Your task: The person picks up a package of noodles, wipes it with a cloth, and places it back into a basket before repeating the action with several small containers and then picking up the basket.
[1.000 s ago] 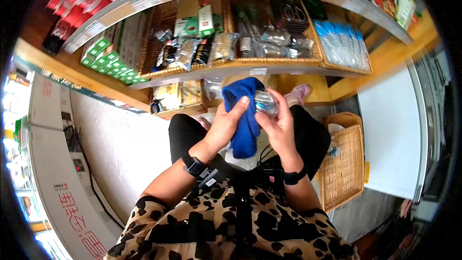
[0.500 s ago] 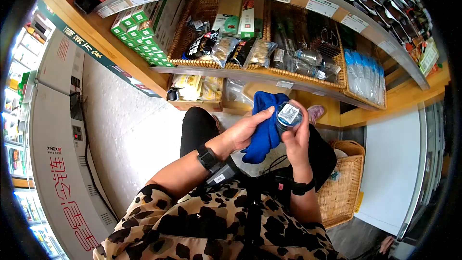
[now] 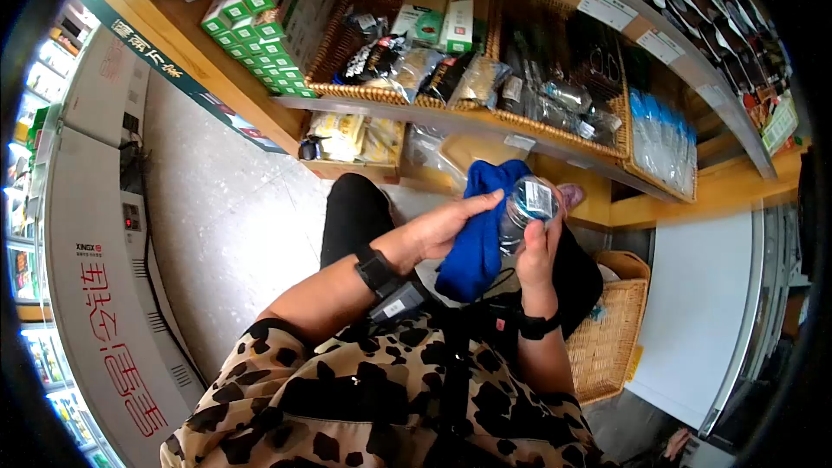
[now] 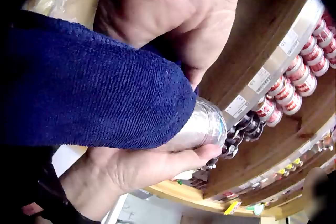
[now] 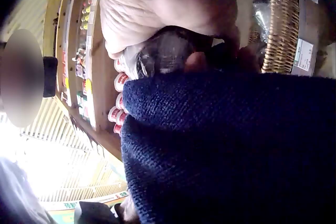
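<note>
My right hand (image 3: pixel 539 264) grips a clear plastic container (image 3: pixel 516 224) with a white label on its end, tilted upward. A folded blue cloth (image 3: pixel 479 251) lies against the container's left side. My left hand (image 3: pixel 440 227) holds that cloth, thumb on top and pointing at the container. Seen from the left wrist, the cloth (image 4: pixel 100 87) covers part of the see-through container (image 4: pixel 195 124), and the right hand (image 4: pixel 131 169) supports it from below. The right wrist view shows the cloth (image 5: pixel 226 145) large in front, hiding much of the container (image 5: pixel 163 53).
Ahead is a shelf (image 3: pixel 416 118) bearing wicker baskets of packaged goods (image 3: pixel 481 78) and stacked green-and-white boxes (image 3: pixel 260 35). A carton of yellow packets (image 3: pixel 354 140) stands below. A wicker basket (image 3: pixel 602 329) is on the floor at right; a white freezer (image 3: pixel 87 295) stands at left.
The container has turned in the right hand, bringing its white label into view, then its clear side. Both hands and the cloth sit farther right in the head view, which has shifted.
</note>
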{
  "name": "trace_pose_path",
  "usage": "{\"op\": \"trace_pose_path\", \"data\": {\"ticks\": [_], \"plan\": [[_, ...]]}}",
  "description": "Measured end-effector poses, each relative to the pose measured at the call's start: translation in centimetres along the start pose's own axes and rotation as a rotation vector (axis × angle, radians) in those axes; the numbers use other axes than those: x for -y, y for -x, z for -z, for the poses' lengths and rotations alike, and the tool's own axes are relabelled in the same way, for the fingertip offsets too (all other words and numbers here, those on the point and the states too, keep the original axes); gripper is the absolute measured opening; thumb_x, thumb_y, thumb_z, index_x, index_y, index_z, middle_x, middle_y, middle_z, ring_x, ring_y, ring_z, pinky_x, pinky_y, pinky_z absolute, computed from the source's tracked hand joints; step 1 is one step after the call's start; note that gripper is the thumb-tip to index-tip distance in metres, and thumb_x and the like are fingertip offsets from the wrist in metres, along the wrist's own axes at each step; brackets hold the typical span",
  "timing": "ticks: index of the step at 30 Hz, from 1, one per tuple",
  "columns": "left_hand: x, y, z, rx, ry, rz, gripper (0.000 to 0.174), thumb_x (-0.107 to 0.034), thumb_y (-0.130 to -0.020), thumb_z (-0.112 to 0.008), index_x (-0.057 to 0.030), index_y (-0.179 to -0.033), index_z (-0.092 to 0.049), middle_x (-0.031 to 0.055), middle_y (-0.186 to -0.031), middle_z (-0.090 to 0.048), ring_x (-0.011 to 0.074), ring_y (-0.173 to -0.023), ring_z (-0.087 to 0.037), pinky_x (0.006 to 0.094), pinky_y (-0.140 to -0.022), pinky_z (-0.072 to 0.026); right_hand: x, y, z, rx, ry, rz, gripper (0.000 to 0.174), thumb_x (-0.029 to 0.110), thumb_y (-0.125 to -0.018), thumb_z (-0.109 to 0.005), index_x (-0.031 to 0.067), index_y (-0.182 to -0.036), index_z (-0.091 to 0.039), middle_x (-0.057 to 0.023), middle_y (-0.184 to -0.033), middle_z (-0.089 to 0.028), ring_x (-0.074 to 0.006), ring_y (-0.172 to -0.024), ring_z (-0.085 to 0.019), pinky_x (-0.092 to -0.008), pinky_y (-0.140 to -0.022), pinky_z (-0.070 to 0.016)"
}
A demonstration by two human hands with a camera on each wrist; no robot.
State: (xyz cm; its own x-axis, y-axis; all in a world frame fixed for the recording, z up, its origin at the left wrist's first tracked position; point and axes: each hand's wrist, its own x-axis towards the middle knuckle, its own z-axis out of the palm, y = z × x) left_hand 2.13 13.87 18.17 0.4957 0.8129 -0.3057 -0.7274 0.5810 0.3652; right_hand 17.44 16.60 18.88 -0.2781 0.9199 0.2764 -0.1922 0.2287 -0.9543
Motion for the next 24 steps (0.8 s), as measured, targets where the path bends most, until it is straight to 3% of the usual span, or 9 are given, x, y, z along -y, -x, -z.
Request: {"op": "trace_pose_path", "data": {"ticks": [3,5,9,10,14,17,21,24], "plan": [[0.0,0.4,0.3,0.033,0.079,0.039,0.045,-0.037,-0.090,-0.052,-0.0031,-0.119,-0.049,0.0137,-0.110,-0.059,0.0237,-0.091,-0.062,0.0404,-0.081,-0.0532,0.0,-0.3,-0.2,0.087,0.004,-0.002,0.075,0.061,-0.080,-0.054,0.0032,-0.126,-0.040,-0.0085,-0.116,-0.047,-0.0183,-0.106,-0.047,-0.0311,-0.090,-0.0386],[-0.3,0.7,0.3,0.085,0.132,0.021,0.043,-0.035,-0.090,-0.051,-0.0033,-0.119,-0.049,0.0145,-0.110,-0.059,0.0249,-0.091,-0.062,0.0435,-0.081,-0.0529,0.0,-1.1,0.2,0.138,0.173,0.068,0.075,0.062,-0.081,-0.051,0.0029,-0.127,-0.039,-0.0091,-0.115,-0.047,-0.0186,-0.107,-0.047,-0.0308,-0.091,-0.0378],[-1.2,0.7,1.0,-0.107,-0.035,-0.127,0.040,-0.028,-0.090,-0.054,-0.0035,-0.120,-0.048,0.0121,-0.110,-0.060,0.0219,-0.089,-0.063,0.0383,-0.076,-0.0548,1.3,-1.7,0.0,0.152,0.267,-0.006,0.071,0.049,-0.087,-0.053,0.0047,-0.137,-0.029,-0.0107,-0.121,-0.044,-0.0195,-0.110,-0.047,-0.0310,-0.093,-0.0374],[-1.4,0.8,1.1,-0.158,-0.085,-0.158,0.040,-0.026,-0.089,-0.055,-0.0036,-0.121,-0.048,0.0112,-0.109,-0.060,0.0208,-0.088,-0.063,0.0364,-0.075,-0.0553,1.4,-1.6,0.1,0.147,0.132,-0.098,0.069,0.035,-0.087,-0.059,0.0053,-0.139,-0.025,-0.0115,-0.124,-0.042,-0.0193,-0.108,-0.049,-0.0298,-0.089,-0.0411],[-2.3,1.5,0.3,-0.283,-0.271,-0.401,0.034,-0.017,-0.084,-0.062,-0.0024,-0.112,-0.050,0.0070,-0.090,-0.059,0.0145,-0.071,-0.060,0.0310,-0.057,-0.0544,2.7,-2.0,-0.2,0.199,0.057,-0.157,0.068,0.015,-0.082,-0.065,0.0045,-0.137,-0.029,-0.0110,-0.121,-0.046,-0.0165,-0.104,-0.051,-0.0269,-0.081,-0.0461],[-2.6,1.7,0.9,-0.262,-0.329,-0.385,0.032,-0.014,-0.084,-0.061,-0.0025,-0.112,-0.050,0.0065,-0.091,-0.059,0.0148,-0.070,-0.061,0.0305,-0.058,-0.0544,2.5,-2.2,-0.4,0.254,0.343,-0.231,0.064,0.012,-0.080,-0.067,0.0042,-0.134,-0.035,-0.0105,-0.119,-0.048,-0.0163,-0.104,-0.051,-0.0272,-0.083,-0.0454],[-2.8,2.1,2.4,-0.249,-0.165,-0.324,0.030,-0.013,-0.085,-0.059,-0.0014,-0.112,-0.051,0.0074,-0.095,-0.061,0.0160,-0.075,-0.062,0.0302,-0.066,-0.0548,3.4,-2.7,-0.8,0.290,0.017,-0.336,0.061,0.007,-0.077,-0.067,0.0044,-0.132,-0.040,-0.0087,-0.121,-0.048,-0.0161,-0.106,-0.050,-0.0272,-0.087,-0.0424],[-3.0,2.3,4.3,-0.195,-0.039,-0.244,0.030,-0.015,-0.087,-0.055,0.0004,-0.113,-0.053,0.0115,-0.103,-0.063,0.0202,-0.087,-0.064,0.0332,-0.077,-0.0543,1.9,-2.9,-0.5,0.311,-0.191,-0.283,0.059,0.007,-0.080,-0.060,0.0045,-0.134,-0.036,-0.0092,-0.123,-0.046,-0.0174,-0.108,-0.049,-0.0288,-0.089,-0.0419]]}}
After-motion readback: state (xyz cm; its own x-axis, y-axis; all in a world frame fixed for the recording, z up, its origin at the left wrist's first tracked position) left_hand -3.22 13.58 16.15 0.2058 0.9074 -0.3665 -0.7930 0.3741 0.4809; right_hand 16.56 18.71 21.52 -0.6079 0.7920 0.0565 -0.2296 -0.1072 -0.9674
